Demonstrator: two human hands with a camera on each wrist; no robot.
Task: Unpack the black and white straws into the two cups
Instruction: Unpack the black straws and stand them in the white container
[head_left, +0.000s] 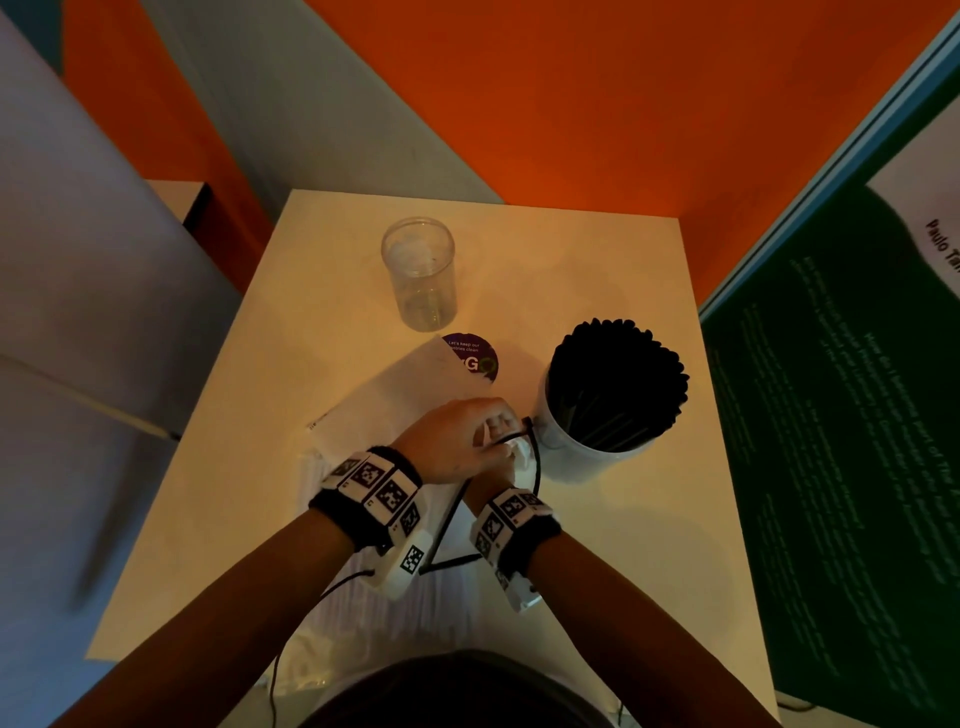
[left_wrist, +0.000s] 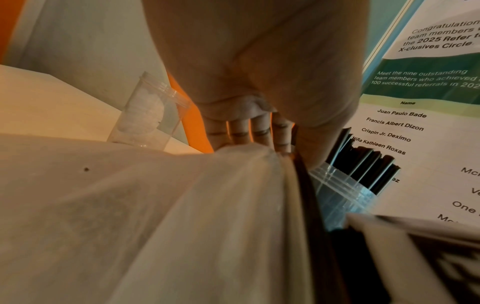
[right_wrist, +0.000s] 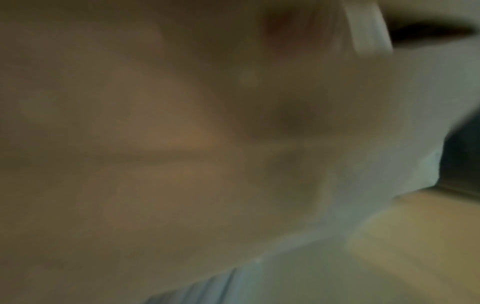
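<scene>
A clear bag of white straws (head_left: 384, 410) lies along the table (head_left: 597, 260), from the middle towards me. My left hand (head_left: 465, 439) has its fingers curled over the bag's bunched top edge and grips the plastic; the left wrist view shows those fingers (left_wrist: 240, 131) hooked over the bag (left_wrist: 155, 205). My right hand (head_left: 488, 480) sits mostly hidden under the left one at the same spot. The right wrist view is a blur of bag (right_wrist: 389, 123). An empty clear cup (head_left: 420, 275) (left_wrist: 148, 115) stands at the back. A cup packed with black straws (head_left: 615, 389) (left_wrist: 363, 170) stands just right of my hands.
A round purple sticker (head_left: 475, 358) lies on the table, partly under the bag's far end. A green poster (head_left: 841, 415) leans close along the table's right side. Orange and grey walls stand behind. Black cables (head_left: 449, 525) run from my wristbands.
</scene>
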